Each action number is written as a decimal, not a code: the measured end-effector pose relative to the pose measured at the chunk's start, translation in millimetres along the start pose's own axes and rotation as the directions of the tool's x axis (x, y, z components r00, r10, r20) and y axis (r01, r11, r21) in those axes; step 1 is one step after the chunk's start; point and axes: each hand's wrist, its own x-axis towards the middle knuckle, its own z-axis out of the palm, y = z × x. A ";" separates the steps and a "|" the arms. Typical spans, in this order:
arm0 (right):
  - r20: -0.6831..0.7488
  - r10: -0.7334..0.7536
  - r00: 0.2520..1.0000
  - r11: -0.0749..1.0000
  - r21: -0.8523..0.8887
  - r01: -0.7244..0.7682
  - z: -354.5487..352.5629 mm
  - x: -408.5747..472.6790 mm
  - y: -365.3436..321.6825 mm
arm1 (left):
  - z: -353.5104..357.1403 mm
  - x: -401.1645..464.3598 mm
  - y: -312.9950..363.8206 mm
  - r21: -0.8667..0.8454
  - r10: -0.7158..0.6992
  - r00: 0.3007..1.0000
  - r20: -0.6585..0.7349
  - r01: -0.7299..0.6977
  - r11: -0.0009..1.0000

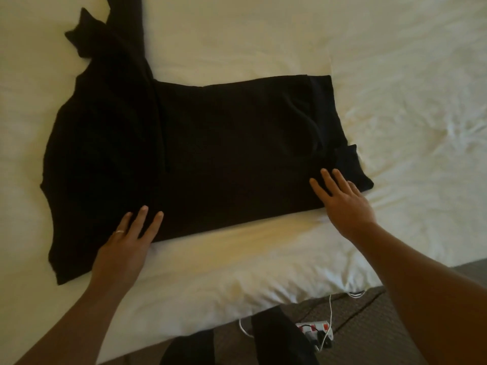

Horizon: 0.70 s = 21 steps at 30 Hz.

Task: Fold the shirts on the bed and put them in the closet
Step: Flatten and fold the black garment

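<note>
- Progress: the black shirt (pixel 210 143) lies spread on the white bed (pixel 395 75), with one long edge apparently turned in so the middle forms a tidy band. I judge folding only begun: the broad part at the left remains unfolded, no closet is visible, and no other shirts show.
- Left hand (pixel 126 243): fingers (pixel 143 214) straight and spread, pressing flat on the shirt's near edge; gripping nothing.
- Right hand (pixel 345 204): also flat and open, fingertips resting on the shirt's near right corner.
- Orientation: the shirt's long axis runs left to right across the bed, parallel to its near edge. A sleeve (pixel 105 35) trails away toward the upper left.
- On the floor: a power strip (pixel 316 330) with a white cable (pixel 329 312).
</note>
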 end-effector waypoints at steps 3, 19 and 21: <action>0.058 0.024 0.998 0.996 -0.088 -0.018 -10.9 -3.1 1.7 | 0.8 -0.8 -9.1 0.007 0.048 0.999 -0.015 -0.048 0.999; -0.110 -0.143 0.984 0.829 0.529 0.180 -161.5 99.4 -239.4 | -8.7 38.0 -70.6 -0.168 -0.207 0.974 -0.086 0.191 0.967; -0.119 -0.202 0.972 0.809 0.539 0.234 -183.8 121.2 -265.7 | -0.3 33.5 -70.6 -0.184 -0.192 0.979 -0.068 0.177 0.967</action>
